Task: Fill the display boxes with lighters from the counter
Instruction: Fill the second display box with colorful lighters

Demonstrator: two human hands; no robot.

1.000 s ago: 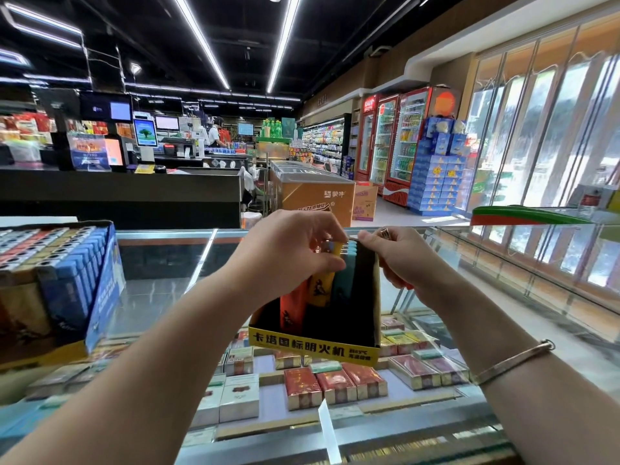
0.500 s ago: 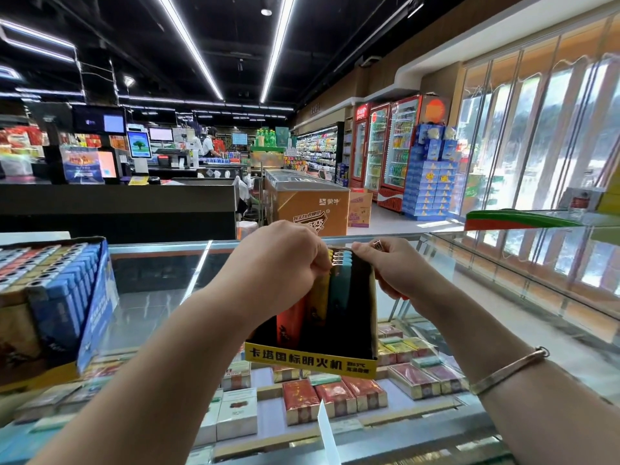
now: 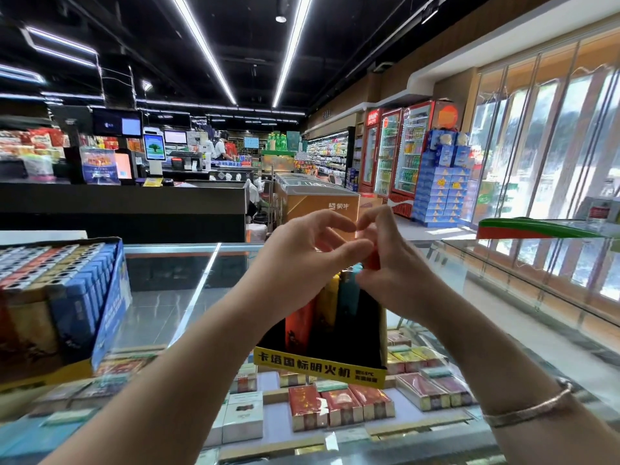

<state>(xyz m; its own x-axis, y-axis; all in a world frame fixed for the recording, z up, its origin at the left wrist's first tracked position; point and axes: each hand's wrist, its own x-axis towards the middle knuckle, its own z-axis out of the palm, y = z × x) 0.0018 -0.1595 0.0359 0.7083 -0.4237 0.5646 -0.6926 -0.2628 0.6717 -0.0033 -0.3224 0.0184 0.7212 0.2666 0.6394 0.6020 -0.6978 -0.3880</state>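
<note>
Red lighter [image 3: 372, 263] upright, long axis vertical, pinched in right hand [image 3: 396, 280]; left hand [image 3: 302, 263] loosely spread above display box [image 3: 318, 364]

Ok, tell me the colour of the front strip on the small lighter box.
Yellow with black lettering, on the box's front strip; head view.

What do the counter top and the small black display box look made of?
The counter top looks like glass: clear, glossy, with packs visible beneath. The display box looks like printed cardboard, black with a yellow front strip, thin-walled and matte. Neither can be confirmed by look alone.
</note>
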